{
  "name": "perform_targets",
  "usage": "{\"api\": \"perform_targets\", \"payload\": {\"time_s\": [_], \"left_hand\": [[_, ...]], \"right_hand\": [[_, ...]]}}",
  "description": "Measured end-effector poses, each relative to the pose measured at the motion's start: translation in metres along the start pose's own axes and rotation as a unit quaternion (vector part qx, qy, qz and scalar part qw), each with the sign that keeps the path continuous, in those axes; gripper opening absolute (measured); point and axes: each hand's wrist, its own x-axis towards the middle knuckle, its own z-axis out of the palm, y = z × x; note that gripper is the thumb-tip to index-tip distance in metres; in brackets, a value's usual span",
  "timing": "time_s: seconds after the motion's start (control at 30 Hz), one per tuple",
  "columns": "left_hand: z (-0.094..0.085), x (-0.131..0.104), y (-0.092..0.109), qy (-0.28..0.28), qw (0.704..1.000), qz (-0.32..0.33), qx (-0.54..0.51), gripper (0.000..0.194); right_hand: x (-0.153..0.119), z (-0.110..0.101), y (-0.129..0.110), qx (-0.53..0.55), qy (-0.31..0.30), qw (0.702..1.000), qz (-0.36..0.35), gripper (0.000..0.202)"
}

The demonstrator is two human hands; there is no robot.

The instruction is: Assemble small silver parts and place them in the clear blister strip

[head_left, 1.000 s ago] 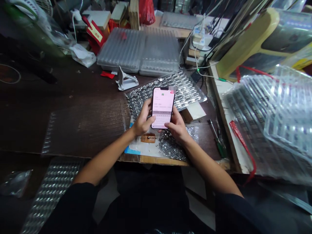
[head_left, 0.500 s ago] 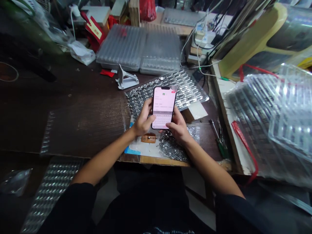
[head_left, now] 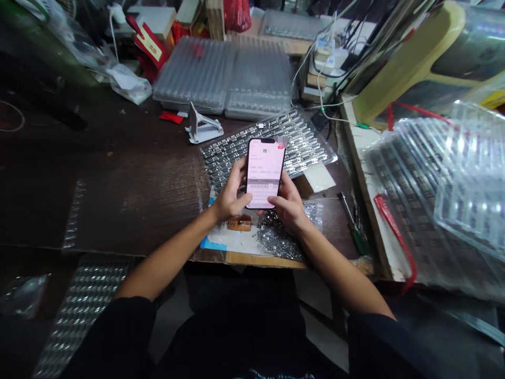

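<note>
A smartphone (head_left: 265, 171) with a lit pinkish screen and an on-screen keyboard is held upright between both hands. My left hand (head_left: 231, 196) grips its left edge, the thumb over the lower left of the keyboard. On the other edge my right hand (head_left: 291, 204) holds it, thumb tip on the lower right keys. Behind the phone lies a clear tray (head_left: 311, 139) of small metal parts in rows. Below the hands are a small orange-brown block (head_left: 239, 223) and a plastic bag (head_left: 280, 239) of tiny metal pieces.
Two stacks of clear plastic trays (head_left: 193, 73) stand at the back, with a white phone stand (head_left: 203, 126) before them. A green-handled screwdriver (head_left: 355, 226) lies right of the bag. More clear trays (head_left: 418, 210) with red straps are at the right; another tray (head_left: 87, 300) is low left.
Both hands still hold the phone. The right thumb has risen slightly on the keyboard, and the left thumb has shifted a little lower. The whole view has moved slightly.
</note>
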Motion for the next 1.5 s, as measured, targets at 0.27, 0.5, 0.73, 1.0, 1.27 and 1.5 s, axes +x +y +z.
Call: {"api": "perform_targets", "payload": {"time_s": [0.27,0.5,0.73,1.0,1.27,1.5], "left_hand": [[-0.0004,0.0002,-0.0004,0.000,1.000,-0.002,-0.007,0.073],[0.0025,0.0010,-0.0024,0.013,1.000,0.004,-0.014,0.067],[0.0014,0.0011,-0.0004,0.013,1.000,-0.004,-0.022,0.064],[-0.0012,0.0009,0.0045,-0.020,0.999,0.005,-0.026,0.076],[-0.0013,0.0000,-0.0002,-0.026,0.999,0.023,0.009,0.081],[0.0018,0.0002,0.0011,0.009,0.998,0.006,0.058,0.074]], "right_hand": [[-0.0003,-0.0022,0.0027,-0.008,-0.011,1.000,-0.011,0.083],[0.0008,-0.0040,0.0074,0.002,-0.017,1.000,-0.025,0.075],[0.0002,-0.0032,0.0057,-0.002,-0.019,0.999,-0.029,0.073],[0.0014,-0.0014,0.0053,-0.019,0.008,1.000,-0.022,0.066],[0.0005,-0.0001,0.0037,-0.045,0.011,0.999,-0.025,0.070],[0.0003,-0.0005,0.0045,-0.035,-0.003,0.999,-0.020,0.067]]}}
